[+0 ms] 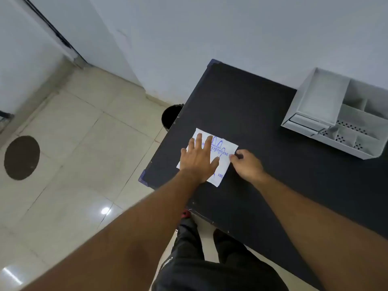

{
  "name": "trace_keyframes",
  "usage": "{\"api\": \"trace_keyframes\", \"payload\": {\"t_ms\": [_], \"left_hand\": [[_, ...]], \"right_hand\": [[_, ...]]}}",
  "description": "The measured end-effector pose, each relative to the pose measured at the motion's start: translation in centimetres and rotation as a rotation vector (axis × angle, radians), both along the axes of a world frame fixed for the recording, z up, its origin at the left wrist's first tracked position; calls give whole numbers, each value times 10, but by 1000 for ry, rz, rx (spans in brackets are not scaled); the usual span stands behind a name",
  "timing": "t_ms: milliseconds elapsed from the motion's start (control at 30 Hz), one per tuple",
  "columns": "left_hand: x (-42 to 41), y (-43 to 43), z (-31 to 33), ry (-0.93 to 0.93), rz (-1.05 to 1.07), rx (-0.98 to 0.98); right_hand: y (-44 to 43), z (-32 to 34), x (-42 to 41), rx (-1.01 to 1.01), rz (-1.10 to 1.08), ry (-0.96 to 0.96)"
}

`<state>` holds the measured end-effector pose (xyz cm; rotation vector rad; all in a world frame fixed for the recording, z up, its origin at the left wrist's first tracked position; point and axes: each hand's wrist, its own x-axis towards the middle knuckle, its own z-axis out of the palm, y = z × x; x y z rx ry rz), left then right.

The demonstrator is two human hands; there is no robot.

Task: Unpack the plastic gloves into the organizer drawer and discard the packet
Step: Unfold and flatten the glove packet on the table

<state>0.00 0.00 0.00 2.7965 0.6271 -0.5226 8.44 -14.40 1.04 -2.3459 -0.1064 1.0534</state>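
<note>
Left hand: fingers extended and slightly spread, palm pressed flat on the packet; not gripping, only bearing down. Thumb lies out to the right across the packet's lower half.

Right hand: fingers curled, thumb and fingertips closed together in a pinch on the packet's right edge, about midway along it.

Packet: thin, flat, roughly square, white with blue print; "POLYETHYLENE" and "100" legible, plus a blue outline drawing partly under the left hand. Lies skewed on the table, near its left edge, corners flat against the surface.

Table: matte black top, fine-grained texture, chipped pale flecks along the near edge, bluish corner pieces at the two left corners.

Organizer: white, boxy, at the table's far right against the wall, well apart from the packet. Open compartments on top, some with perforated floors; a shallow drawer front shows on its lower left face. Cannot tell whether it is fully closed.

Off the table's left edge, a dark round bin stands on glossy beige floor tiles, partly hidden by the tabletop.
</note>
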Motion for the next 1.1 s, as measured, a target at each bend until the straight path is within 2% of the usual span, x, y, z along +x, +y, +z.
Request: {"api": "trace_keyframes", "payload": {"t_ms": [133,267,367,533,700,800,867,933,1000,1100], "left_hand": [[-3,0,-12,34,19,-29],[-9,-6,-26,65,32,-165],[-8,-12,-29,50,110,-281],[2,-9,-20,-71,233,-429],[30,-14,13,-319,646,-888],[43,-8,36,-386,840,-1095],[45,-3,43,-344,915,-1204],[41,0,42,-273,926,-1236],[36,4,32,-228,882,-1190],[28,10,16,-178,753,-984]], "right_hand": [[14,-9,3,65,-271,131],[30,-12,-3,166,-538,334],[36,-13,-7,177,-576,407],[44,-1,-7,328,-663,290],[48,27,0,585,-654,246],[43,33,7,587,-654,25],[36,33,9,518,-637,-165],[29,33,10,417,-578,-294],[23,30,8,330,-500,-331],[13,15,2,179,-325,-284]]}}
